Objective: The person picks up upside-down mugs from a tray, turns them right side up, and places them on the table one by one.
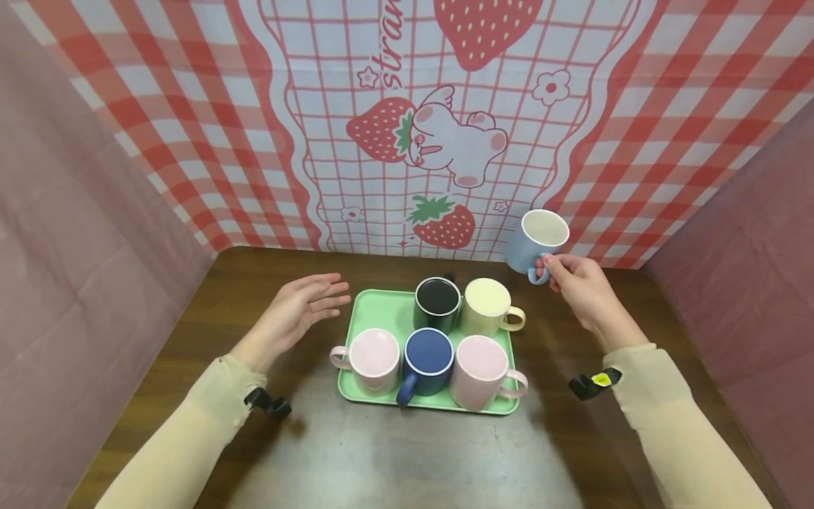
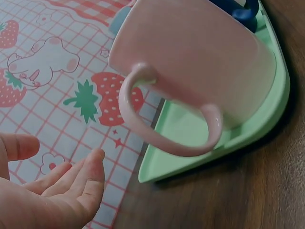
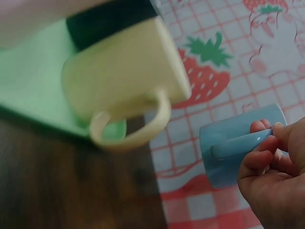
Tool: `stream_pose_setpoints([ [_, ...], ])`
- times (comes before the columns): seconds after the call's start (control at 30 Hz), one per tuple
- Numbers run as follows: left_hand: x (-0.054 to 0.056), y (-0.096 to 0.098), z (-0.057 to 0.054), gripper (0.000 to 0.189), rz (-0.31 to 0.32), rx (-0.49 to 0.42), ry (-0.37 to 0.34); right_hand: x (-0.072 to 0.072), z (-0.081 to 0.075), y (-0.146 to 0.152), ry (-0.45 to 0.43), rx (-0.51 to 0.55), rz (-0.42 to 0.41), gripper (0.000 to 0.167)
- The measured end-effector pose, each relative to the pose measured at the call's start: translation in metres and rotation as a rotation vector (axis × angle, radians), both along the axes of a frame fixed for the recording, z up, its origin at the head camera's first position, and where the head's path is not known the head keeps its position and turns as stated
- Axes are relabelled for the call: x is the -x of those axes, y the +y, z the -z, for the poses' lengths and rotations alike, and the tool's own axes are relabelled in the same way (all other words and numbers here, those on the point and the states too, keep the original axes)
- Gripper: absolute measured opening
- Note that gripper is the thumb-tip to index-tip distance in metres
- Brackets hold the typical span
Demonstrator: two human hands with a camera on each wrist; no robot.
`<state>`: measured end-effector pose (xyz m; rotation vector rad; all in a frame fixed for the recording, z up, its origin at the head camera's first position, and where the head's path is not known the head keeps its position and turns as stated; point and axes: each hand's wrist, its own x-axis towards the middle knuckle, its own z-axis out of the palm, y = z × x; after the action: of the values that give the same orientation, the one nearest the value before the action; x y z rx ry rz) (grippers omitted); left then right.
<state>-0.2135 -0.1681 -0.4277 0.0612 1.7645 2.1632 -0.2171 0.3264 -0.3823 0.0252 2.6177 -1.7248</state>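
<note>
My right hand [image 1: 575,279] holds a light blue mug [image 1: 537,242] by its handle, lifted above the table to the right of the tray; in the right wrist view my fingers [image 3: 264,152] curl round the light blue mug's handle [image 3: 236,145]. My left hand [image 1: 305,304] hovers with straight fingers just left of the green tray [image 1: 369,307], touching nothing. On the tray stand a black mug [image 1: 437,302], a cream mug [image 1: 488,305], a pink mug [image 1: 374,359], a dark blue mug [image 1: 427,357] and another pink mug [image 1: 481,371].
The tray sits on a dark wooden table [image 1: 407,452]. A strawberry-print red checked cloth [image 1: 420,127] hangs behind, and pink cloth walls [image 1: 83,233] close in the left and right sides.
</note>
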Motion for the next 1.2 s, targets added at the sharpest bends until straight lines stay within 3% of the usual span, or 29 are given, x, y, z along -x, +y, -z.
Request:
stream_pose_setpoints([
  [0.3,-0.006,-0.008,0.008,0.050,0.005,0.094,0.006,0.002,0.028,0.022,-0.039,-0.013,0.036,0.049],
  [0.5,-0.018,-0.006,0.014,0.049,0.041,0.170,0.028,0.002,0.039,0.028,-0.056,-0.042,0.045,0.051],
  [0.87,-0.045,0.002,0.020,0.047,0.188,0.296,0.212,-0.001,0.048,0.029,-0.082,-0.050,0.047,0.053],
  [1.03,-0.054,0.006,0.019,0.051,0.284,0.297,0.332,-0.001,0.051,0.027,-0.077,-0.048,0.041,0.052],
  [1.2,-0.059,0.010,0.017,0.058,0.335,0.383,0.444,0.000,0.054,0.026,-0.078,-0.047,0.034,0.051],
])
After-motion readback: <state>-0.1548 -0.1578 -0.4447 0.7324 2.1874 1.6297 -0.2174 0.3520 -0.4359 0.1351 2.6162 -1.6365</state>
